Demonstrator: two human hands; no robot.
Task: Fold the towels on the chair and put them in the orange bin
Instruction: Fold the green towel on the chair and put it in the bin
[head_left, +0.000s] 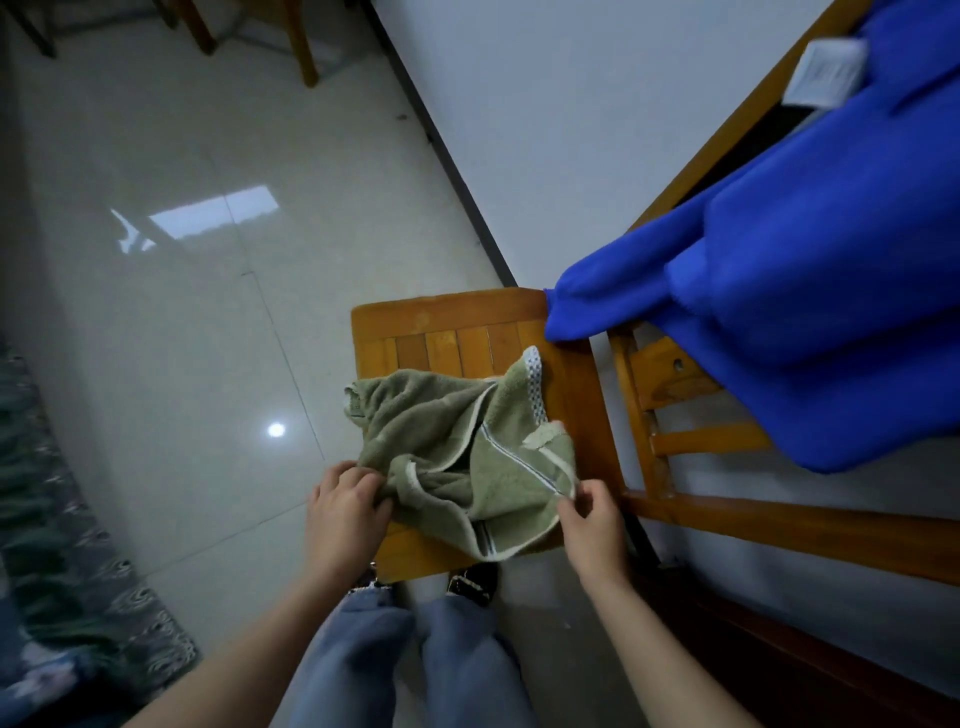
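A crumpled green towel (457, 441) with white striped edging lies on the seat of a wooden chair (441, 322). My left hand (345, 509) grips the towel's near left part, fingers curled into the cloth. At the towel's near right edge, my right hand (589, 519) pinches the striped border between thumb and fingers. A large blue towel (810, 291) hangs over the chair's backrest on the right, with a white label near its top. No orange bin is in view.
A glossy tiled floor (182, 312) spreads to the left, and a white wall (545, 130) runs behind the chair. A patterned fabric edge (57, 519) lies at the left. Other wooden furniture legs (301, 47) stand at the top. My jeans-clad legs (415, 665) are below the chair.
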